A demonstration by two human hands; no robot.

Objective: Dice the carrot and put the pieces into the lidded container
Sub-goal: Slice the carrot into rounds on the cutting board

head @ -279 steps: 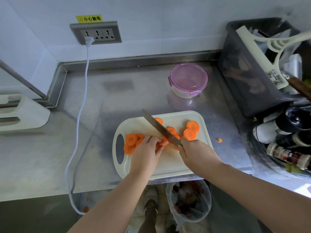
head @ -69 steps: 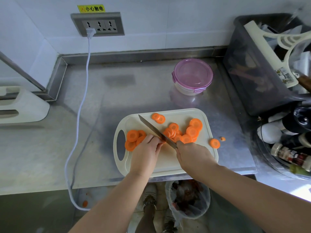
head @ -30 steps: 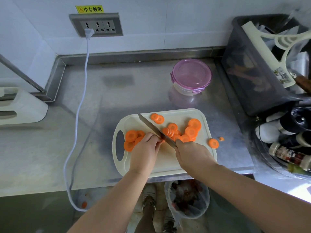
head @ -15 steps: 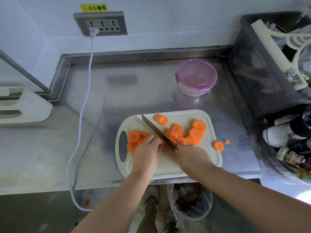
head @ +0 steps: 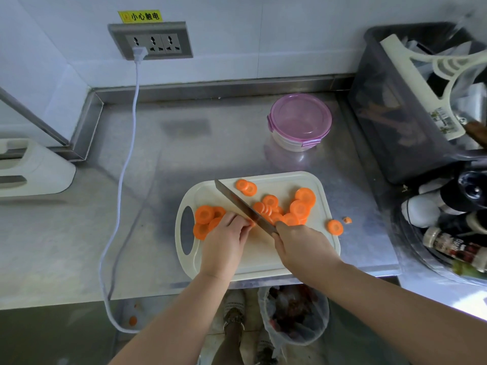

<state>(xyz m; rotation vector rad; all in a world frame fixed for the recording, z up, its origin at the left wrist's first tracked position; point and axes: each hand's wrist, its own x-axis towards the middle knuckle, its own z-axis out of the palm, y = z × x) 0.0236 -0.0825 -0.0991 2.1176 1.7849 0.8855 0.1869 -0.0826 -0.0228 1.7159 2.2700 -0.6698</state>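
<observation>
Right hand (head: 303, 248) hides knife (head: 238, 204) handle — gripping.

Your carrot is cut into flat orange rounds on the white cutting board (head: 263, 256): an overlapping heap (head: 299, 209) toward the board's right side, a smaller cluster (head: 204, 214) beside its handle hole, and two rounds (head: 246, 187) near its far edge. One stray round (head: 335, 227) lies at the board's right rim, with a crumb (head: 347, 220) just beyond it. Your round, pink-lidded container (head: 300, 119) stands closed behind the board's far right corner, apart from it
</observation>
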